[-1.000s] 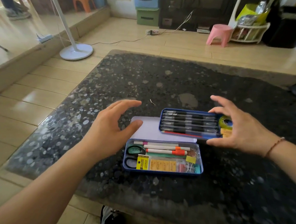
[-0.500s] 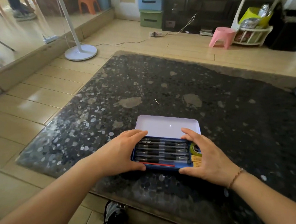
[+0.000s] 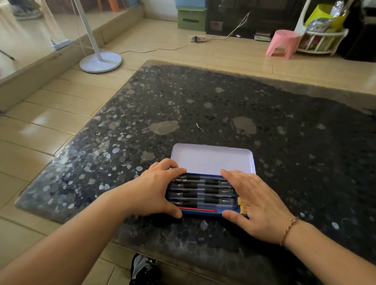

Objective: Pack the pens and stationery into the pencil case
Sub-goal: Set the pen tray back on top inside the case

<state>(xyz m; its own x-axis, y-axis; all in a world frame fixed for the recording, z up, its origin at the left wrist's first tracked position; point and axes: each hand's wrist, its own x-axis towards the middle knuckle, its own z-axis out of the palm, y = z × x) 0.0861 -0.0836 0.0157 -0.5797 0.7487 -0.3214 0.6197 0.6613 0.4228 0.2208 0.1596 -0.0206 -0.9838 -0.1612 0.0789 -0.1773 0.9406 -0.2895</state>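
Dark pebble-speckled stone tabletop over beige tile floor. Blue metal pencil case w/ black pens sits near table's 6 o'clock edge, white lid open behind. Left hand grips case's left end, fingers curled; right hand holds right end, fingers straighter, thumb at front. White fan stand at 10 o'clock, pink plastic stool at 1

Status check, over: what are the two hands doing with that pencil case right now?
Left hand and right hand grip the pen tray ends. Tray sits in the pencil case, lid open. Nothing in the way.
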